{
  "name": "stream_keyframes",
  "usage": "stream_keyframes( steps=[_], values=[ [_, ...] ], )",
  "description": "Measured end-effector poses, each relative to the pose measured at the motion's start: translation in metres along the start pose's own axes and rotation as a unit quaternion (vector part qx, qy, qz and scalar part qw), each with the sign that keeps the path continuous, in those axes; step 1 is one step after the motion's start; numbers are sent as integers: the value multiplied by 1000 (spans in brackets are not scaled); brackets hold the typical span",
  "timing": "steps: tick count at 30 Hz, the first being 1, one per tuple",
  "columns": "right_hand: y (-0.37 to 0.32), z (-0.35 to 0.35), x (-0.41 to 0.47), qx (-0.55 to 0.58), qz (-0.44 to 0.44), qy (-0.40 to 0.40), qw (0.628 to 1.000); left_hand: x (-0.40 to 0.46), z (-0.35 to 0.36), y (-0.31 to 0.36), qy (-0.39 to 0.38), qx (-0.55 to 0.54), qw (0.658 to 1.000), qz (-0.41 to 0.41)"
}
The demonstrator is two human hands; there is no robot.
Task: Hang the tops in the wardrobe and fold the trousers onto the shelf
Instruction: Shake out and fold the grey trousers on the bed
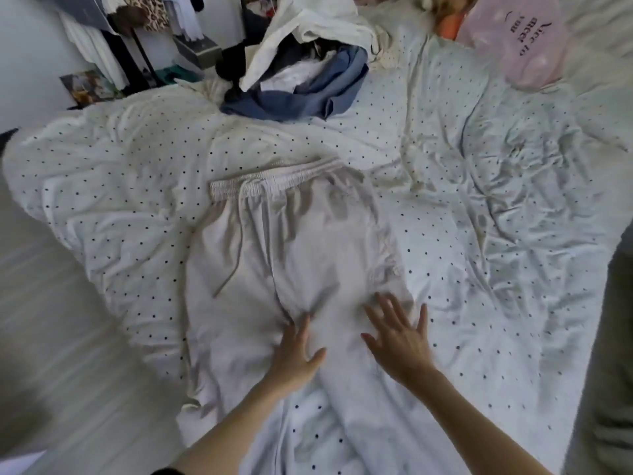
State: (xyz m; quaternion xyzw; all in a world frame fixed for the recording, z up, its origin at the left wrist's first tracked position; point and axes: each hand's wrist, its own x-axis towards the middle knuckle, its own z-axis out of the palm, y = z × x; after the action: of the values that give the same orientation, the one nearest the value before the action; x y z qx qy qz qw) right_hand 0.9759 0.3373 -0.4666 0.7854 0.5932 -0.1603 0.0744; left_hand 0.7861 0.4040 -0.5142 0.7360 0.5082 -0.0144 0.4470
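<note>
A: Starting at the left edge, we note a clothes rail in the far corner with garments already on it. We cannot tell whether any of those are tops from this job, or whether that rail is the wardrobe meant.

B: Agreed. Moving right, the pile of clothes sits at the far side of the bed: white, blue and dark pieces heaped together, unsorted. We judge that as work left, both hanging and folding.

A: Centre of the view: the pale trousers lie flat on the dotted duvet, waistband away from us, drawstring trailing down the left leg. No fold is in them yet.

B: Our left hand lies flat near the crotch seam, fingers straight and pressed to the cloth, gripping nothing.

A: Our right hand is just beside it on the right leg, fingers spread and extended, also holding nothing. Whether the palm touches or hovers we cannot tell; it is blurred.

B: Judgement: we are smoothing before the first fold. No shelf is in view, so nothing is confirmed as put away.

A: Far right, a pink bag lies near the top of the bed; not part of the task.
</note>
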Motion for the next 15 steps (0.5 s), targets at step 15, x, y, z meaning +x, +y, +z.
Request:
stream_keyframes(
  steps=[15],
  values=[
    [123, 136, -228, 33, -24, 10, 999, -196, 270, 51, 168, -244, 953, -63]
  ],
)
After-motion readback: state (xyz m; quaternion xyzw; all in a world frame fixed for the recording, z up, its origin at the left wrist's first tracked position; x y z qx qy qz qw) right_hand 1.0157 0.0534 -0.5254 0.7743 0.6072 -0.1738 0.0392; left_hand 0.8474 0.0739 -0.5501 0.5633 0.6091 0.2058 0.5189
